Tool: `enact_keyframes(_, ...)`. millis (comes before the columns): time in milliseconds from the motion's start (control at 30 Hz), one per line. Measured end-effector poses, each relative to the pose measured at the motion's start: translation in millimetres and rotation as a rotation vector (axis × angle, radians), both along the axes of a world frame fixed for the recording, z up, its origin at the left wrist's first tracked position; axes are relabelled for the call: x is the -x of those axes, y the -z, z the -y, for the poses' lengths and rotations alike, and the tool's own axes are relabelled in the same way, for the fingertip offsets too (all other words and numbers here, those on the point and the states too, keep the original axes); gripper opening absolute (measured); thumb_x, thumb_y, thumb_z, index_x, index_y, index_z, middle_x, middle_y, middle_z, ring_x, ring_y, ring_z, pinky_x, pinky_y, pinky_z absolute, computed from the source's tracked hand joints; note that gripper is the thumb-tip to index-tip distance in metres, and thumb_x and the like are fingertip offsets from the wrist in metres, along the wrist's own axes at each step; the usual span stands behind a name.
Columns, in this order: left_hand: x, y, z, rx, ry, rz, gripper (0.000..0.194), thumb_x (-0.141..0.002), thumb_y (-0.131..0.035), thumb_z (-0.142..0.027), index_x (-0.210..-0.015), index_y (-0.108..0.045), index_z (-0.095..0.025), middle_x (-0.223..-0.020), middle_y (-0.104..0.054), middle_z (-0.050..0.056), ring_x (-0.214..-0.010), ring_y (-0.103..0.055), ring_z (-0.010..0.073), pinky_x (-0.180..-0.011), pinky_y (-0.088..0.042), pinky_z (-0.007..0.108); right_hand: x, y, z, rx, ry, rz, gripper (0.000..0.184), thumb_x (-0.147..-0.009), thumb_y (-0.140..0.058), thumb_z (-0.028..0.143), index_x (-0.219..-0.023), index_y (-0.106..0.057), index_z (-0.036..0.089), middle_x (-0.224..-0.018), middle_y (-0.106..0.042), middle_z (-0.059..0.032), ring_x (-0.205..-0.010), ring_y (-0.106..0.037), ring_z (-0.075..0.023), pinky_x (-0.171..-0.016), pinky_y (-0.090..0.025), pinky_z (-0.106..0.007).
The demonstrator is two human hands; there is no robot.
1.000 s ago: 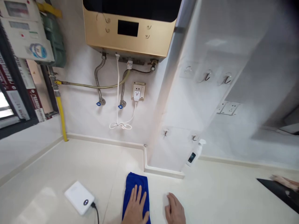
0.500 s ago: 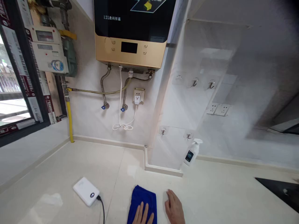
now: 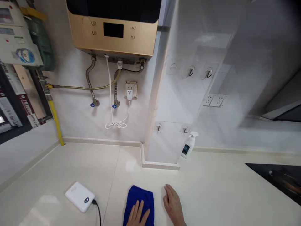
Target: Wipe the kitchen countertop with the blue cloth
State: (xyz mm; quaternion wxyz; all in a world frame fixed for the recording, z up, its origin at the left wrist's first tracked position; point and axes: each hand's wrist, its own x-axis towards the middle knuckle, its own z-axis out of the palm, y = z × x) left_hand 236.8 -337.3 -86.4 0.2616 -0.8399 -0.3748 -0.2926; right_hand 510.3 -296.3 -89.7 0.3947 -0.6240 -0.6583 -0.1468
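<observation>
A folded blue cloth (image 3: 140,197) lies on the cream countertop (image 3: 70,166) at the bottom centre. My left hand (image 3: 136,216) lies flat on its near half, fingers stretched out. Just to the right, my right hand (image 3: 172,205) rests palm down on the bare counter, fingers together and extended, not touching the cloth. Neither hand grips anything. The wrists are cut off by the frame's lower edge.
A white power bank (image 3: 80,196) with a black cable lies left of the cloth. A white spray bottle (image 3: 188,145) stands against the wall pillar. A gold water heater (image 3: 113,29) hangs above with hoses. A black cooktop (image 3: 279,179) sits at the right.
The view tilted and shifted; the cloth with my left hand on it slid toward me from the pillar, then stayed near the bottom edge. My right hand kept beside it.
</observation>
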Motion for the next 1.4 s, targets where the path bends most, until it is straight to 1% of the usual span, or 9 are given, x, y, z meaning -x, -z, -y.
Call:
enact_keyframes(133, 2, -24.3, -4, 0.226, -0.084, 0.046, 0.072, -0.088, -0.057, -0.046, -0.154, -0.033, -0.031, -0.161, -0.039, 0.008, -0.144, -0.043, 0.0296, -0.109, -0.051, 0.043, 2, -5.7, 0, 0.001, 0.02, -0.011, 0.036, -0.091, -0.045, 0.021, -0.125, -0.057, 0.018, -0.13, -0.065, -0.0137, -0.121, -0.061, -0.0233, -0.099, -0.058, -0.047)
enact_keyframes(333, 1, -48.7, -36, 0.323, -0.185, 0.111, 0.069, -0.093, -0.049, -0.041, -0.157, -0.024, -0.028, -0.162, -0.037, 0.008, -0.149, -0.037, 0.0284, -0.114, -0.046, 0.047, 3, -12.4, 2, 0.052, 0.051, -0.032, 0.036, -0.091, -0.043, 0.02, -0.124, -0.058, 0.019, -0.129, -0.065, -0.0133, -0.12, -0.062, -0.0229, -0.098, -0.058, -0.047)
enact_keyframes(500, -4, -50.9, -78, 0.37, -0.199, 0.183, 0.07, -0.093, -0.049, -0.042, -0.157, -0.025, -0.026, -0.162, -0.036, 0.012, -0.151, -0.032, 0.0312, -0.118, -0.04, 0.051, 3, -13.9, 2, 0.082, 0.066, -0.034, 0.036, -0.091, -0.044, 0.021, -0.125, -0.057, 0.019, -0.131, -0.065, -0.013, -0.121, -0.061, -0.0232, -0.099, -0.057, -0.048)
enact_keyframes(633, -11, -51.7, -110, 0.394, -0.221, 0.21, 0.067, -0.093, -0.048, -0.043, -0.154, -0.033, -0.023, -0.161, -0.037, 0.015, -0.15, -0.032, 0.0339, -0.119, -0.04, 0.054, 2, -14.2, 4, 0.115, 0.073, -0.008, 0.037, -0.09, -0.044, 0.02, -0.126, -0.055, 0.02, -0.132, -0.064, -0.0117, -0.123, -0.06, -0.022, -0.099, -0.057, -0.047)
enact_keyframes(833, -20, -58.0, -149, 0.453, -0.235, 0.242, 0.059, -0.093, -0.046, -0.041, -0.149, -0.044, -0.023, -0.159, -0.041, 0.014, -0.149, -0.034, 0.0352, -0.118, -0.039, 0.057, 0, -17.5, 8, 0.148, 0.067, -0.013, 0.039, -0.091, -0.044, 0.022, -0.128, -0.054, 0.02, -0.134, -0.063, -0.0127, -0.124, -0.059, -0.0236, -0.101, -0.056, -0.048)
enact_keyframes(1000, -24, -61.0, -181, 0.517, -0.212, 0.256, 0.057, -0.093, -0.045, -0.039, -0.148, -0.046, -0.023, -0.159, -0.042, 0.014, -0.15, -0.033, 0.0357, -0.119, -0.038, 0.058, -1, -18.0, 9, 0.158, 0.076, 0.011, 0.04, -0.091, -0.046, 0.023, -0.13, -0.053, 0.022, -0.135, -0.063, -0.012, -0.124, -0.06, -0.0236, -0.099, -0.057, -0.046)
enact_keyframes(1133, -26, -59.1, -208, 0.546, -0.191, 0.271, 0.056, -0.093, -0.046, -0.038, -0.147, -0.047, -0.025, -0.16, -0.04, 0.012, -0.151, -0.031, 0.035, -0.121, -0.035, 0.058, -8, -10.5, 9, 0.1, 0.066, 0.096, 0.042, -0.089, -0.049, 0.024, -0.131, -0.053, 0.022, -0.132, -0.065, -0.012, -0.119, -0.064, -0.0245, -0.093, -0.06, -0.044)
enact_keyframes(1267, -30, -58.6, -233, 0.56, -0.182, 0.293, 0.055, -0.093, -0.045, -0.037, -0.147, -0.047, -0.025, -0.161, -0.038, 0.01, -0.152, -0.029, 0.0337, -0.122, -0.032, 0.058, -22, 2.5, 9, 0.157, 0.062, 0.176, 0.048, -0.087, -0.052, 0.023, -0.135, -0.051, 0.022, -0.135, -0.065, -0.0112, -0.12, -0.064, -0.024, -0.093, -0.062, -0.04)
enact_keyframes(1400, -32, -62.7, -255, 0.59, -0.181, 0.279, 0.055, -0.093, -0.044, -0.036, -0.146, -0.049, -0.025, -0.161, -0.038, 0.01, -0.152, -0.028, 0.0337, -0.123, -0.03, 0.057, -32, 13.9, 8, 0.149, 0.044, 0.229, 0.05, -0.085, -0.051, 0.022, -0.135, -0.053, 0.023, -0.132, -0.067, -0.0113, -0.113, -0.068, -0.0256, -0.085, -0.064, -0.041)
